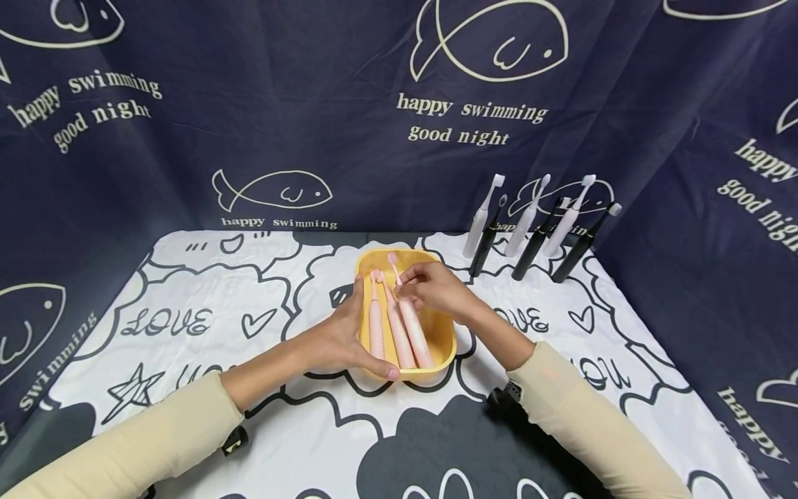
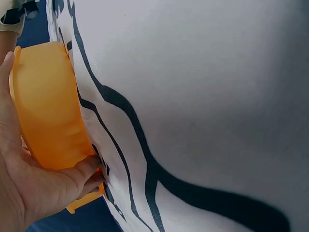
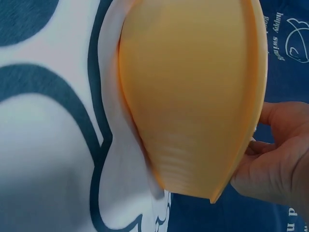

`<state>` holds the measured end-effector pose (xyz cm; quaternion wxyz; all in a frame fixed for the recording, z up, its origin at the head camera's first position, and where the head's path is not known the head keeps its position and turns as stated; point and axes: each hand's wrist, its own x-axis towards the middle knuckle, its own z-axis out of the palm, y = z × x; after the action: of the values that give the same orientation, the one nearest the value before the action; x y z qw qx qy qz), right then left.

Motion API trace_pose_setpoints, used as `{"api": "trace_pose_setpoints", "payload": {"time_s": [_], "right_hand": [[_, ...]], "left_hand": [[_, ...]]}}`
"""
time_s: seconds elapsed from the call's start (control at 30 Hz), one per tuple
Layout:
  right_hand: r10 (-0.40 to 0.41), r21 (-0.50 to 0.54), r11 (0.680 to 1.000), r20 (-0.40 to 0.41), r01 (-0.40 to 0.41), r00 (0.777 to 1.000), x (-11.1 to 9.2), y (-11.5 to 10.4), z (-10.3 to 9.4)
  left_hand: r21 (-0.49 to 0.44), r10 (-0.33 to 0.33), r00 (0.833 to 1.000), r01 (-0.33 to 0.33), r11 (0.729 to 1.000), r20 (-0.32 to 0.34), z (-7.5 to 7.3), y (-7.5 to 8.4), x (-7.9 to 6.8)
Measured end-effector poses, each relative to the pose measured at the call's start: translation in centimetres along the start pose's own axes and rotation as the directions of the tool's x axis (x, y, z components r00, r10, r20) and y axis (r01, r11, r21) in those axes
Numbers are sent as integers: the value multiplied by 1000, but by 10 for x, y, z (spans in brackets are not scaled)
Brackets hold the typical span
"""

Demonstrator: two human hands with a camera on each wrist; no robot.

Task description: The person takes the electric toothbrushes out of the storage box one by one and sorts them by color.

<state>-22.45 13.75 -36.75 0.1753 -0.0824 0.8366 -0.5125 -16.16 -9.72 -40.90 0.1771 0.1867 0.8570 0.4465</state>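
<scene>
A yellow plastic tray [image 1: 441, 336] stands on the table cloth with three pink electric toothbrushes lying in it, heads pointing away. My left hand [image 1: 341, 339] grips the tray's near left side, its thumb along the front rim and its fingers on the left wall. In the left wrist view those fingers reach down the tray's outer wall [image 2: 48, 106]. Over the tray's right side, my right hand [image 1: 439, 287] pinches the rightmost pink toothbrush [image 1: 414, 331] near its neck. Beside it lie the middle toothbrush [image 1: 399, 333] and the left one [image 1: 377, 329]. In the right wrist view, the tray wall hides my fingertips.
Several electric toothbrushes stand upright at the back right, white ones [image 1: 476, 229] behind black ones [image 1: 485, 249]. A white cloth [image 1: 206, 374] with black drawings covers the table. Dark blue printed curtains [image 1: 349, 125] enclose its back and sides.
</scene>
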Motion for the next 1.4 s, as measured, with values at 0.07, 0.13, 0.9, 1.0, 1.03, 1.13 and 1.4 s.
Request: {"api": "trace_pose_setpoints", "payload": {"time_s": [0.07, 0.13, 0.9, 1.0, 1.03, 1.13, 1.4], "right_hand": [[5, 17, 1000, -2, -5, 1000, -1, 1, -2], [6, 30, 1000, -4, -6, 1000, -3, 3, -5], [-109, 160, 977, -191, 141, 976, -27, 9, -24], [-116, 180, 971, -232, 160, 966, -28, 9, -26], [-118, 188, 968, -245, 166, 962, -28, 9, -26], [-127, 208, 960, -274, 188, 953, -30, 8, -28], [-184, 259, 927, -312, 270, 932, -35, 8, -33]], "left_hand": [[-4, 10, 1000, -10, 1000, -3, 0, 0, 0], [-11, 18, 1000, -18, 1000, -6, 0, -1, 0], [-38, 51, 999, -51, 998, -8, 1, -3, 3], [-28, 38, 999, -38, 999, -8, 1, -2, 2], [-25, 33, 999, -33, 999, -7, 1, -2, 2], [-28, 13, 1000, -13, 1000, -6, 0, -2, 2], [-41, 12, 1000, -13, 999, -13, 1, -3, 0]]}}
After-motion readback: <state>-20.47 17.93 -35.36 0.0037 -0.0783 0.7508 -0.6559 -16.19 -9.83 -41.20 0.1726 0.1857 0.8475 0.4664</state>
